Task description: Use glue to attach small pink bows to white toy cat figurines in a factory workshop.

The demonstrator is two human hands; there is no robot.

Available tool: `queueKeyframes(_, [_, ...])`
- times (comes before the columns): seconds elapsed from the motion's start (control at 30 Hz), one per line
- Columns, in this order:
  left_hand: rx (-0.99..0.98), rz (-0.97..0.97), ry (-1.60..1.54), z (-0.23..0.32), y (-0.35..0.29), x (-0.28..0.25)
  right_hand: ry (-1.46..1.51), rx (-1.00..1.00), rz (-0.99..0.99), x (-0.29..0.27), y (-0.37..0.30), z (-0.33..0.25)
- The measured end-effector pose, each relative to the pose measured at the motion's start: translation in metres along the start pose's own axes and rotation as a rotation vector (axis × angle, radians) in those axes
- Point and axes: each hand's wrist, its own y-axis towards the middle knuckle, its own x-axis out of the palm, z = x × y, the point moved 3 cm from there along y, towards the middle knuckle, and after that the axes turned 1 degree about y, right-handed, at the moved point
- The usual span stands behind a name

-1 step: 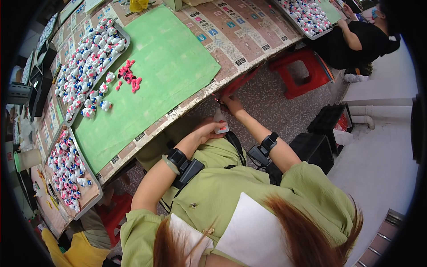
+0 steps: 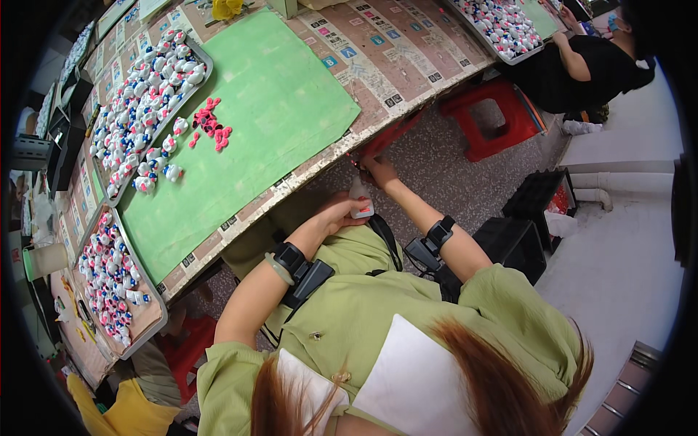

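While a person in a green top leans in from the lower edge, both hands meet near the centre of the frame, just below the edge of the table (image 2: 414,65). The left hand (image 2: 339,212) is wrapped around a small white bottle (image 2: 360,198). The bottle's long axis runs nearly up and down the frame: the wide base sits lowest, and the narrow nozzle points toward the top edge, leaning slightly left. The right hand (image 2: 379,171) is just above and to the right, fingers bent beside a small dark object (image 2: 356,165) at the nozzle end; whether they pinch it cannot be told.

Across the upper left, a green mat (image 2: 269,94) covers part of the table. On it lie a cluster of pink pieces (image 2: 217,134) and several white figures (image 2: 173,173) with pink and blue parts. Beside these, a metal tray (image 2: 209,64) is heaped with similar figures. Another tray (image 2: 156,320) sits at lower left. A red stool (image 2: 523,120) and a co-worker (image 2: 603,73) in black appear at upper right.
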Motion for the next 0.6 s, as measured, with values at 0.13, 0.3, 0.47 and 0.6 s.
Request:
queueKeyframes(0.13, [0.008,0.000,-0.024,-0.002,0.002,-0.002,0.077,0.013,-0.044,0.003,0.001,0.003])
queueKeyframes(0.3, [0.011,0.020,-0.027,-0.002,0.001,-0.002,0.134,0.027,-0.045,0.005,-0.007,-0.006])
queueKeyframes(0.47, [0.016,0.018,-0.036,-0.002,0.002,-0.001,0.190,0.044,-0.013,0.004,-0.012,-0.009])
queueKeyframes(0.6, [0.006,-0.013,-0.080,-0.010,0.009,-0.006,0.200,0.011,-0.005,0.005,-0.009,-0.005])
